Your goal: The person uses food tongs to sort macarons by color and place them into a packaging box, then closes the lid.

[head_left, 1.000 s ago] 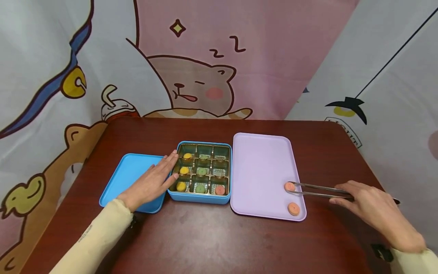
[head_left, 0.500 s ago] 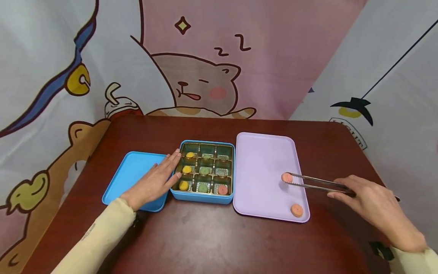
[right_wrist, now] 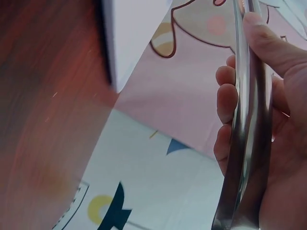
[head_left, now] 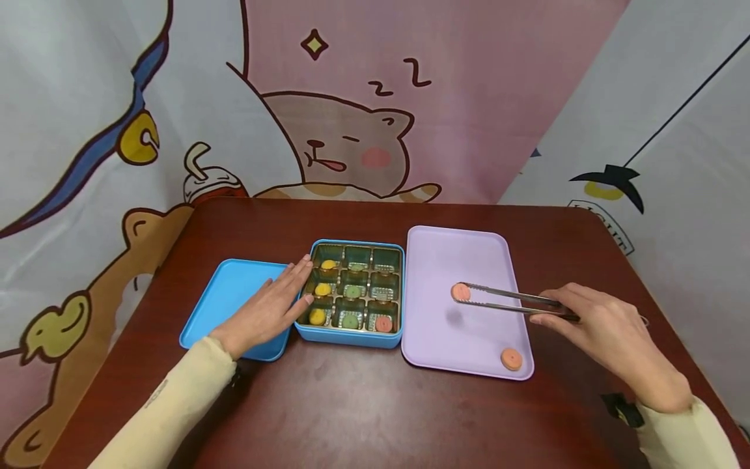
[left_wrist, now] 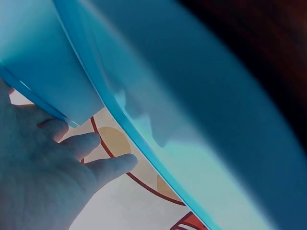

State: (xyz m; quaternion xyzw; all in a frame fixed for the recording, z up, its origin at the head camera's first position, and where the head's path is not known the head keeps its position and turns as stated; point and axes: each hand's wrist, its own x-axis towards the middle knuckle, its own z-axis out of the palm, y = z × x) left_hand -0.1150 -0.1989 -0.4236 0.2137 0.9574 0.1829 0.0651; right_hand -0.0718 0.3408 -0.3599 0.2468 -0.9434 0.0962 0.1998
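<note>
Pink round cookie [head_left: 460,292], pinched in metal tongs [head_left: 510,300] gripped by right hand [head_left: 609,339], mid-frame; left hand [head_left: 266,311] fingers flat beside blue box [head_left: 351,339].

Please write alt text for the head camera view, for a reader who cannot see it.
A right hand holds metal tongs gripping a pink cookie above a lilac tray. The left hand rests on a blue lid beside a blue nine-compartment box.

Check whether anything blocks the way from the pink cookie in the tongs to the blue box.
Nothing visible does. The pink cookie, pinched in the tongs by the right hand, hangs over the bare purple tray; only the box wall lies ahead. The left hand rests on the far side.
</note>
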